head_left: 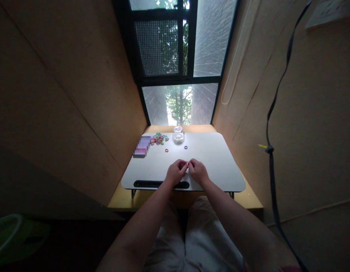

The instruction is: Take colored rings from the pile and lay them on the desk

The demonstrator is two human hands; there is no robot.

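My left hand [176, 171] and my right hand [197, 170] meet over the front middle of a white folding lap table [220, 162]. Both are closed in a pinch, fingertips together, on a small reddish hair tie [187, 164] that the fingers mostly cover. Just beyond them lie two single hair ties: a dark one [185, 147] and an orange-red one [166, 150]. A loose pile of many-coloured hair ties [158, 139] sits at the back left. Near the table's back edge stands a clear round container [178, 138], with a clear round lid-like piece [178, 129] behind it.
A phone with a blurred screen [142, 146] lies at the table's left edge. Along the front runs a black slot strip [148, 184], partly under my left forearm. Walls close in on both sides, a window [179, 102] faces me, and a dark strap [273, 181] hangs at right.
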